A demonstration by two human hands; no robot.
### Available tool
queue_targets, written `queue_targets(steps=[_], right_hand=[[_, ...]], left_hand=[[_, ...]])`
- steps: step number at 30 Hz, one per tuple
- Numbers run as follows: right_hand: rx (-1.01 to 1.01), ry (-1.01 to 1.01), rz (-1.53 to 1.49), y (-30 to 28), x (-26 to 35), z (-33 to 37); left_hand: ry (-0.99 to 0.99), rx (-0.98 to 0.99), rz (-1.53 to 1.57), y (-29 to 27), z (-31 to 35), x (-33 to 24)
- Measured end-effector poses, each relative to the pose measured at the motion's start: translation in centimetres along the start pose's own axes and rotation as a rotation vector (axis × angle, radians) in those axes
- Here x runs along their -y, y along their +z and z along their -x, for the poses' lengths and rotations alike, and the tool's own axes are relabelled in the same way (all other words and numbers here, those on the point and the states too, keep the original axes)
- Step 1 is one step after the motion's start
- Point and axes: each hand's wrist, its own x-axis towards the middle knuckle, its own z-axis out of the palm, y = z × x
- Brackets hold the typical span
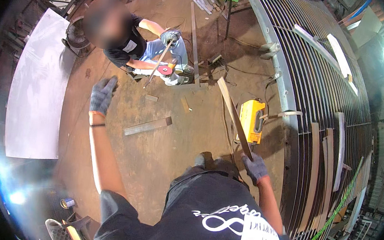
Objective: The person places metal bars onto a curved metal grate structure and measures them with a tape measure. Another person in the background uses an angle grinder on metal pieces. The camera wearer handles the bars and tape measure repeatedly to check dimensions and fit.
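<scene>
My right hand (256,168), in a grey glove, is closed round the lower end of a long flat metal bar (235,118). The bar slants up and to the left, away from my body. My left hand (102,95), gloved too, reaches out over the floor with its fingers extended and nothing in it. Below and to the right of that hand, a short rectangular metal tube (148,126) lies on the floor. A yellow box-shaped machine with a handle (251,121) stands just right of the bar.
Ahead, a seated person (127,46) in gloves holds a thin metal bar and an angle grinder (166,69) with a red disc. On the right, a slatted metal rack (311,91) carries several strips. A pale sheet (39,88) lies left; cables cross the floor.
</scene>
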Motion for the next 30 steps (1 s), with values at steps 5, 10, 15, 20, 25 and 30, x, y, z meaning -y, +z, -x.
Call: queue_targets(steps=[5,10,15,20,25,30], right_hand=[[0.151,0.02,-0.23,3.1,1.2,-18.3],[0.252,0.169,-0.246,4.9,7.9,-31.2],[0.125,0.026,0.025,8.7,7.6,-49.8],[0.825,0.095,-0.684,8.8,12.4,-55.8],[0.701,0.428,-0.977,6.7,20.9,-53.6],[0.802,0.286,-1.11,7.3,26.4,-53.7]], left_hand=[[0.402,0.497,-0.47,6.8,-10.0,-6.4],[0.221,0.834,-0.949,15.1,-18.0,-7.7],[-0.55,0.854,-0.176,21.2,-21.4,-4.5],[-0.244,0.424,-0.675,23.6,-17.8,5.4],[-0.379,0.468,-0.642,22.8,-10.0,9.8],[-0.767,0.128,-0.22,20.8,7.3,18.0]])
